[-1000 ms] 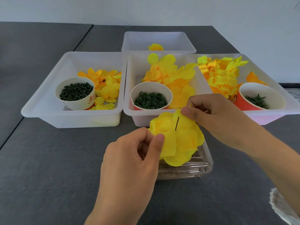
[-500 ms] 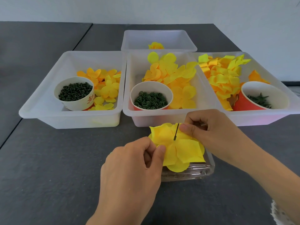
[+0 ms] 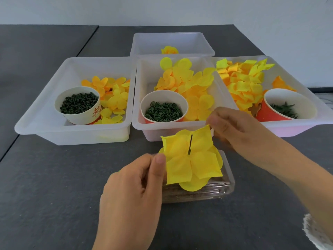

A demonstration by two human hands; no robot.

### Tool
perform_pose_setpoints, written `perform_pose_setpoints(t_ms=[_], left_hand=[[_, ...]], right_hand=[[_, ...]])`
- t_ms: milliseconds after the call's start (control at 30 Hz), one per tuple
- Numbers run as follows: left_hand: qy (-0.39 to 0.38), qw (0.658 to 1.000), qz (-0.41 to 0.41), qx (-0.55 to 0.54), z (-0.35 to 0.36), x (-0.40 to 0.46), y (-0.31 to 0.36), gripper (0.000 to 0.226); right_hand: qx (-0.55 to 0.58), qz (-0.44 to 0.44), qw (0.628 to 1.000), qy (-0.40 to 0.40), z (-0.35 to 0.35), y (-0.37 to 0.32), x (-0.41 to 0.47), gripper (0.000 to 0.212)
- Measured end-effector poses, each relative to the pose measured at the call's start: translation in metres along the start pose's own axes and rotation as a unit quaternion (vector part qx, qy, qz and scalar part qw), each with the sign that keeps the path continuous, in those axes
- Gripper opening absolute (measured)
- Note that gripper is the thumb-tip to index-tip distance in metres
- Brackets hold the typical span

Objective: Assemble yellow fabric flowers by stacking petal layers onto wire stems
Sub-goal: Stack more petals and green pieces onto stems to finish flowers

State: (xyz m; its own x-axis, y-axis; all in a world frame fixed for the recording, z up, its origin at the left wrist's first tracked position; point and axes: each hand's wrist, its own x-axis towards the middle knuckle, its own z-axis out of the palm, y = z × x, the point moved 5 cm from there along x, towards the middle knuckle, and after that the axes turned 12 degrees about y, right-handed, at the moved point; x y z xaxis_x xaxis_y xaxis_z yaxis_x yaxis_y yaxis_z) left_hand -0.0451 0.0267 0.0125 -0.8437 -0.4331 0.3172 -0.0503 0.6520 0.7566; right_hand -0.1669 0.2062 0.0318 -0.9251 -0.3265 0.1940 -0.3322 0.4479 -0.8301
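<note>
Petal layer (image 3: 191, 157) now lower on stem (image 3: 190, 144), stem tip pointing up/away, both hands' fingers (image 3: 159, 159) pinching petal edges

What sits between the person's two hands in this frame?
In the head view, the yellow petal stack with its dark stem spans the gap; the left hand and right hand each pinch an edge.

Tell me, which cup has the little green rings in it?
The middle cup, in the middle tray, holds the rings. The left cup holds small dark green pegs, and the right cup has spiky green pieces.
</note>
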Motion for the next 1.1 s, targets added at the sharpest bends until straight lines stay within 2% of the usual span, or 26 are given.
perform_pose_setpoints(t_ms=[67,133,200,267,367,433,500,600,667,733,833,867,967,1000,1100], left_hand=[[0.037,0.999,0.014,0.005,-0.009,0.004,-0.001,0.058],[0.077,0.997,0.029,-0.014,-0.019,0.008,0.000,0.046],[0.094,0.994,0.043,-0.044,-0.025,0.011,0.005,0.036],[0.082,0.992,0.056,-0.072,-0.024,0.015,0.014,0.028],[0.044,0.992,0.072,-0.097,-0.015,0.021,0.029,0.017],[0.005,0.991,0.078,-0.108,-0.008,0.024,0.037,0.011],[-0.035,0.990,0.087,-0.106,-0.001,0.026,0.043,0.009],[-0.049,0.988,0.104,-0.099,0.002,0.028,0.047,0.009],[-0.058,0.988,0.110,-0.095,0.000,0.027,0.049,0.008],[-0.068,0.987,0.113,-0.091,0.000,0.027,0.048,0.009],[-0.071,0.987,0.115,-0.087,0.000,0.027,0.045,0.009],[-0.071,0.987,0.117,-0.085,0.000,0.027,0.044,0.009],[-0.075,0.987,0.123,-0.076,0.002,0.027,0.041,0.011],[-0.078,0.987,0.125,-0.070,0.002,0.027,0.041,0.012],[-0.068,0.988,0.122,-0.070,-0.002,0.027,0.039,0.013]], right_hand=[[0.005,0.027,0.998,0.055,-0.027,0.002,0.007,0.042],[-0.019,0.030,0.989,0.145,-0.068,0.008,0.018,0.025],[-0.121,0.002,0.964,0.237,-0.111,0.018,0.032,0.016],[-0.205,0.004,0.943,0.263,-0.137,0.036,0.049,0.011],[-0.321,0.021,0.937,0.134,-0.131,0.067,0.077,0.008],[-0.389,-0.011,0.920,0.046,-0.114,0.081,0.089,0.010],[-0.483,-0.061,0.873,0.008,-0.098,0.094,0.099,0.030],[-0.636,-0.072,0.768,-0.035,-0.084,0.110,0.108,0.048],[-0.685,-0.078,0.723,-0.044,-0.079,0.117,0.111,0.042],[-0.699,-0.103,0.708,-0.027,-0.077,0.116,0.114,0.027],[-0.682,-0.114,0.722,-0.014,-0.082,0.108,0.119,0.023],[-0.659,-0.112,0.744,-0.004,-0.088,0.103,0.119,0.022],[-0.486,-0.074,0.869,0.054,-0.113,0.077,0.118,0.022],[-0.429,-0.060,0.899,0.069,-0.122,0.066,0.117,0.021],[-0.340,-0.029,0.935,0.094,-0.146,0.035,0.113,0.021]])
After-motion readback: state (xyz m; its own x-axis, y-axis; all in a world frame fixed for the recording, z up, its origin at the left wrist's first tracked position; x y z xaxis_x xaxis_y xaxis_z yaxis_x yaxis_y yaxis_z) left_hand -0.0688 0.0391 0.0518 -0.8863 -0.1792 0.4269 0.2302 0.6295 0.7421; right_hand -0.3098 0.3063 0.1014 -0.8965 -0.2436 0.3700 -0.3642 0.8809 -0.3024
